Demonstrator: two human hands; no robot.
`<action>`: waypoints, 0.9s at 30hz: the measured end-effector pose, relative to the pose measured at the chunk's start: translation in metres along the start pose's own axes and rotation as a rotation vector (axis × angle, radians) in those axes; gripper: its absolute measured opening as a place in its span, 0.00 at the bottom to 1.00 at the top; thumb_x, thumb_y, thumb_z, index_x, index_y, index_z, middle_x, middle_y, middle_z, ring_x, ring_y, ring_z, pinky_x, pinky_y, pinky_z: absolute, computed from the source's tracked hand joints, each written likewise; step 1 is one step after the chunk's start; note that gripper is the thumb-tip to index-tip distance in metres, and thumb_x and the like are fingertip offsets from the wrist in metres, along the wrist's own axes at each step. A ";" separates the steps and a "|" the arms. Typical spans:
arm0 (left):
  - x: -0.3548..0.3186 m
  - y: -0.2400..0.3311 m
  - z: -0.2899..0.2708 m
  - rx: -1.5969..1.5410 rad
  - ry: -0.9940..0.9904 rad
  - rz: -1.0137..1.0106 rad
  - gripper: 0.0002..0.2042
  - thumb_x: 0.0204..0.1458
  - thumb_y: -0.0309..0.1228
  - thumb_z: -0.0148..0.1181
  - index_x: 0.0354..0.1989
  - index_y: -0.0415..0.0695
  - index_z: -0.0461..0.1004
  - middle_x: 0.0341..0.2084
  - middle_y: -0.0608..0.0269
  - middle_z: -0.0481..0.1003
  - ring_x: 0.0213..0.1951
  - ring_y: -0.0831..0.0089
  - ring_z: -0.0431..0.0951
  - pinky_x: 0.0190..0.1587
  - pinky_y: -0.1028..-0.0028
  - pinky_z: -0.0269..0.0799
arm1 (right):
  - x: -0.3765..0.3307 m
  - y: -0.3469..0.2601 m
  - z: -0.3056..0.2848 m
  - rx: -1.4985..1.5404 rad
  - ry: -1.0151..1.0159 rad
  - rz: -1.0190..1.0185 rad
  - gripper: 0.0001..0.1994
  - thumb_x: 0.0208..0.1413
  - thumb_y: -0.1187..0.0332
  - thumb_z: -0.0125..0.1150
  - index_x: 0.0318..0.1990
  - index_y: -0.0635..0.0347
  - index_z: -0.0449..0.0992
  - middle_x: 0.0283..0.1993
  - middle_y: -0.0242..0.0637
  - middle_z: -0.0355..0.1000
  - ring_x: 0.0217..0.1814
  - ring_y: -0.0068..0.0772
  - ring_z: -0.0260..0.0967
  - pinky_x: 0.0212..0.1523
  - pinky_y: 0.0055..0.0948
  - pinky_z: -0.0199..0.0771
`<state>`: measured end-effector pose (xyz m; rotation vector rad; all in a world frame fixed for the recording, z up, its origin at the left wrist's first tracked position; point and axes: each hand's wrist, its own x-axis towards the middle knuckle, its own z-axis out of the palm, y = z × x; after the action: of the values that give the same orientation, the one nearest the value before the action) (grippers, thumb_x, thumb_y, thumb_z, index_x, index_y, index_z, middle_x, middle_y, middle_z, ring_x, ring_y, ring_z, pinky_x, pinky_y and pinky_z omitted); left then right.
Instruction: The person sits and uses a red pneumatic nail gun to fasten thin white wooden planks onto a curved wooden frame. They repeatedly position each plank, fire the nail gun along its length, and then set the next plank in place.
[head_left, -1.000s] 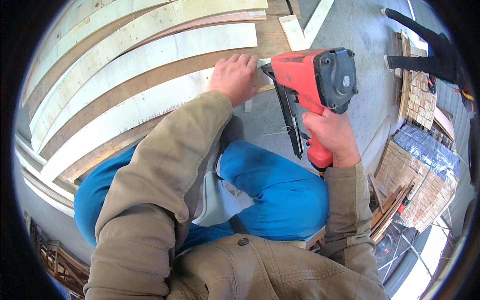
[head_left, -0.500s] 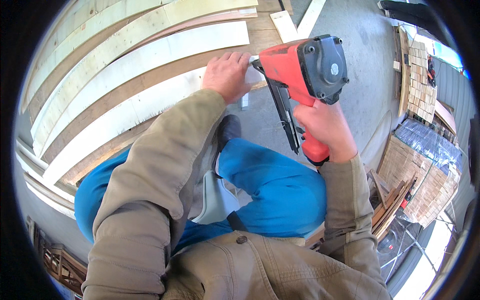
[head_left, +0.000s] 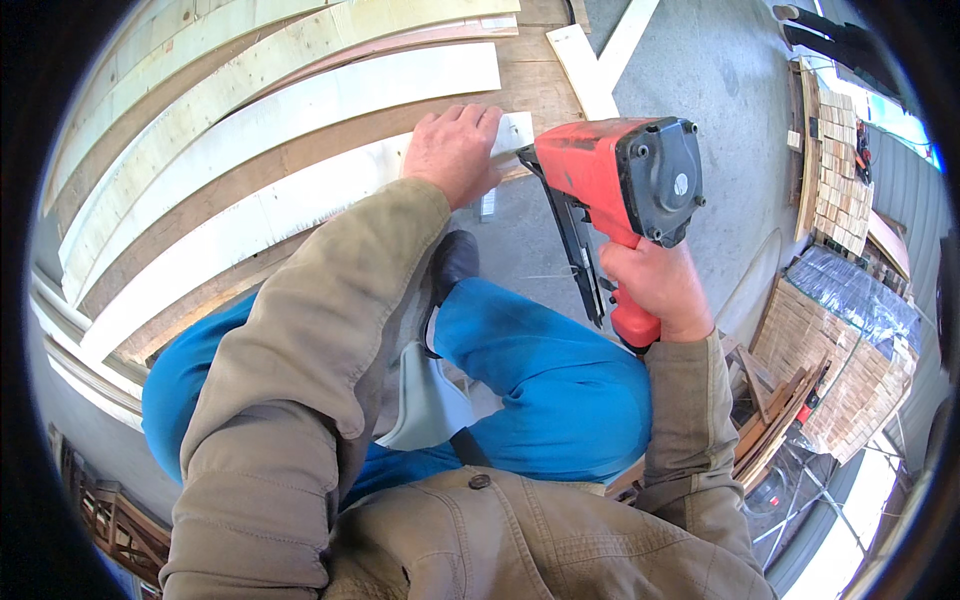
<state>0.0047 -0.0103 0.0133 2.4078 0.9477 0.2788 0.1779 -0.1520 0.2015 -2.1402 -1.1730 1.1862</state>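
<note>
My right hand [head_left: 655,285] is wrapped around the handle of a red and black nail gun [head_left: 605,180]. Its slanted black magazine hangs below the red body. The gun's nose is beside the right end of a pale wooden plank [head_left: 290,205], though I cannot tell whether they touch. My left hand [head_left: 452,152] grips this nearest plank close to that end, fingers bent over its far edge. A nail head or small dark mark shows on the plank's end, just right of my fingers.
More pale planks [head_left: 350,85] lie in rows beyond, over brown boards. Two narrow strips [head_left: 585,75] cross at the far side. My bent legs in blue trousers [head_left: 545,385] are below. At right stand a wrapped stack of wood blocks [head_left: 835,350] and another block stack [head_left: 838,190]. A person's dark-clothed legs [head_left: 840,40] show far right.
The nail gun in my right hand has moved down and slightly right, baring more of the plank's end. My left hand stays nearly in place on the plank.
</note>
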 end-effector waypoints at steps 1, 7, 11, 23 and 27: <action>0.000 0.000 -0.001 -0.001 -0.004 -0.001 0.37 0.44 0.43 0.79 0.64 0.44 0.74 0.55 0.57 0.80 0.58 0.58 0.80 0.58 0.58 0.75 | -0.001 0.000 0.000 0.013 -0.004 -0.008 0.10 0.50 0.81 0.61 0.41 0.66 0.79 0.33 0.33 0.77 0.35 0.21 0.66 0.39 0.31 0.75; -0.001 0.000 0.000 -0.021 0.046 0.006 0.32 0.43 0.37 0.78 0.59 0.45 0.75 0.52 0.60 0.80 0.57 0.61 0.80 0.55 0.60 0.75 | -0.002 -0.003 0.000 0.013 0.003 -0.051 0.10 0.50 0.81 0.61 0.41 0.66 0.79 0.33 0.32 0.77 0.35 0.21 0.66 0.40 0.31 0.75; -0.001 0.000 0.004 -0.007 0.070 0.012 0.30 0.42 0.36 0.77 0.57 0.46 0.76 0.51 0.61 0.80 0.56 0.63 0.80 0.53 0.60 0.75 | -0.004 -0.004 0.000 0.026 0.012 -0.022 0.10 0.51 0.81 0.61 0.41 0.66 0.79 0.33 0.32 0.77 0.35 0.22 0.67 0.40 0.31 0.75; 0.000 -0.001 0.005 0.024 0.020 0.012 0.34 0.47 0.45 0.78 0.62 0.45 0.76 0.53 0.57 0.81 0.56 0.59 0.81 0.57 0.59 0.75 | -0.002 -0.001 -0.002 -0.100 -0.035 -0.027 0.10 0.50 0.80 0.62 0.41 0.66 0.79 0.33 0.33 0.79 0.33 0.26 0.68 0.40 0.34 0.76; 0.000 -0.002 0.006 0.013 0.006 -0.002 0.34 0.46 0.45 0.78 0.62 0.46 0.75 0.53 0.57 0.81 0.57 0.58 0.81 0.58 0.59 0.75 | -0.011 -0.007 -0.007 -0.050 0.046 0.030 0.14 0.50 0.79 0.61 0.46 0.65 0.80 0.35 0.33 0.78 0.34 0.28 0.69 0.42 0.32 0.76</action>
<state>0.0058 -0.0117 0.0071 2.4187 0.9569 0.2801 0.1770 -0.1569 0.2152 -2.2173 -1.1668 1.1251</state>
